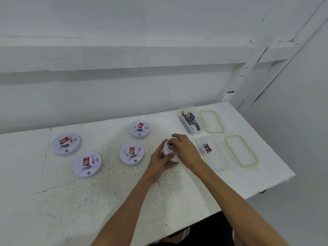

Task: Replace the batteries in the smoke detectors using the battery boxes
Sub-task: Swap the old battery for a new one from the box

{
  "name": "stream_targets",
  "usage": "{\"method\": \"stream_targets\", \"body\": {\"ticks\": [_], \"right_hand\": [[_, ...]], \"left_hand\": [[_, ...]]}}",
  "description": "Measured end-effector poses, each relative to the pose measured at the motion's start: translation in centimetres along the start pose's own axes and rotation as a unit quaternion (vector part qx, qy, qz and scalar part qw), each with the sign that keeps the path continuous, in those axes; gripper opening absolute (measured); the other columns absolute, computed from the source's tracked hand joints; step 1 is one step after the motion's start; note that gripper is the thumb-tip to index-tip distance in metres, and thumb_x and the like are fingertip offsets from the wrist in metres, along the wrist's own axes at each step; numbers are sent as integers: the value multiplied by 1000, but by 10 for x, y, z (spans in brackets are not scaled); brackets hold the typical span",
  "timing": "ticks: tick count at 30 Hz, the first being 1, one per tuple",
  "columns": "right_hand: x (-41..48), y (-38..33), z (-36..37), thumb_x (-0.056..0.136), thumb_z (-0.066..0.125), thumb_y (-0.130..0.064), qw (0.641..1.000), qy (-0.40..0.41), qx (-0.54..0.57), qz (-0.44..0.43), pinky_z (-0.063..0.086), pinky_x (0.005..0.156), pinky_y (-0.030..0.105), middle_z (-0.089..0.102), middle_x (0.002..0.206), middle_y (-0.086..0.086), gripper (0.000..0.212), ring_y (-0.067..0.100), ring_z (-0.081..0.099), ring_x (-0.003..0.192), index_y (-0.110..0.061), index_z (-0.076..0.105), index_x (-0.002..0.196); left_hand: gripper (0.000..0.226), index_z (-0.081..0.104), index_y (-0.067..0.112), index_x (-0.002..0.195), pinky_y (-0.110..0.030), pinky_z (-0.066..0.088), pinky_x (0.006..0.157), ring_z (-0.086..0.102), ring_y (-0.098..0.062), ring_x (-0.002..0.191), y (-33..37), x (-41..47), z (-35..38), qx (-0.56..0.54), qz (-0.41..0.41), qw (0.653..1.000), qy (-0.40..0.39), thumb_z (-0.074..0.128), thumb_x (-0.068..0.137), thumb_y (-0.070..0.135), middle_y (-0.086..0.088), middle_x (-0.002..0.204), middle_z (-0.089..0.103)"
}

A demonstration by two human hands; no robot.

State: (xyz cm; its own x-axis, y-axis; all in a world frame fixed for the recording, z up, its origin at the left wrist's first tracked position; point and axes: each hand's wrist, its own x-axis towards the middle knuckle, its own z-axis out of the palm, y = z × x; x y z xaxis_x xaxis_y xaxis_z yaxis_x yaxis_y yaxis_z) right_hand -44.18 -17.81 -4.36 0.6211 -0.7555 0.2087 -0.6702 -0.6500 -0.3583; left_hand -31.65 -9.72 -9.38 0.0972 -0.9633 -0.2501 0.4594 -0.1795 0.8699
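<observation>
Both hands, left hand (158, 160) and right hand (184, 150), grip a tilted smoke detector (170, 152) beside the battery boxes (189, 120).

Head view under even, diffuse, fairly bright light, its source out of frame; the white table (88, 201) and wall (124, 96) render pale grey-blue, without glare. Shadows are soft: a dim band beneath the wall ledge (106, 55) and thin rims under the smoke detectors (66, 144). Wide-angle distortion bows the table edge and slants the corner beams (255, 71). Detail is soft and compressed; the held smoke detector (170, 151), gripped by left hand (158, 161) and right hand (186, 150), is slightly smeared, and battery (190, 118) labels are illegible
</observation>
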Motion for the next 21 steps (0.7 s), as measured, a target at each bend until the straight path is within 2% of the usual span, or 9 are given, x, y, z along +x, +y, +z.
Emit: {"method": "stream_targets", "body": {"ticks": [2, 5, 8, 10, 12, 17, 21], "right_hand": [[-2, 1, 0, 95, 60, -17, 999, 22, 24, -16, 53, 81, 37, 59, 126, 4, 17, 23, 53, 115, -13, 66, 111], [-3, -4, -5, 100, 53, -21, 991, 62, 110, 50, 50, 85, 33, 65, 110, -3, 15, 15, 58, 101, -18, 62, 112], [-4, -4, -18, 102, 54, -25, 966, 108, 195, 129, 56, 75, 26, 70, 97, -6, 14, 5, 67, 87, -22, 60, 115], [-7, 3, -27, 102, 54, -25, 951, 148, 219, 160, 56, 69, 21, 73, 87, -5, 16, 6, 70, 76, -27, 58, 118], [-9, 15, -37, 101, 54, -22, 926, 185, 248, 217, 54, 67, 23, 74, 78, -3, 14, 10, 72, 69, -29, 61, 111], [-32, 56, -65, 92, 60, -16, 859, 206, 268, 384, 52, 57, 21, 74, 77, 0, 20, 16, 71, 68, -23, 67, 109], [-54, 82, -60, 88, 62, -12, 831, 170, 254, 465, 53, 68, 27, 74, 78, 8, 25, 27, 74, 77, -15, 68, 111]], "left_hand": [[61, 45, 25, 156, -57, 57, 101, 66, -30, 128, -1, 1, 0, -6, -2, 1000, 2, 63, 102, 2, -5, 146, 63], [62, 45, 25, 156, -53, 58, 99, 67, -30, 127, -1, 1, 1, -8, -9, 1000, 4, 60, 102, -1, -5, 146, 63], [62, 45, 25, 155, -52, 59, 98, 66, -32, 128, -2, 1, 0, -14, -10, 1000, 5, 60, 102, -2, -6, 145, 63], [63, 44, 26, 156, -55, 58, 100, 64, -32, 129, -4, 2, -2, -17, -12, 1000, 4, 61, 102, -1, -5, 147, 62], [64, 43, 27, 157, -56, 57, 101, 63, -32, 131, -5, 3, -3, -18, -13, 1000, -2, 61, 102, -1, -4, 149, 61], [62, 46, 30, 154, -54, 58, 100, 65, -29, 130, -7, 6, -5, -29, -17, 999, -6, 61, 102, 0, 1, 147, 62], [61, 48, 34, 150, -55, 57, 101, 65, -29, 129, -7, 7, -5, -31, -19, 999, -10, 63, 101, 1, 4, 147, 62]]}}
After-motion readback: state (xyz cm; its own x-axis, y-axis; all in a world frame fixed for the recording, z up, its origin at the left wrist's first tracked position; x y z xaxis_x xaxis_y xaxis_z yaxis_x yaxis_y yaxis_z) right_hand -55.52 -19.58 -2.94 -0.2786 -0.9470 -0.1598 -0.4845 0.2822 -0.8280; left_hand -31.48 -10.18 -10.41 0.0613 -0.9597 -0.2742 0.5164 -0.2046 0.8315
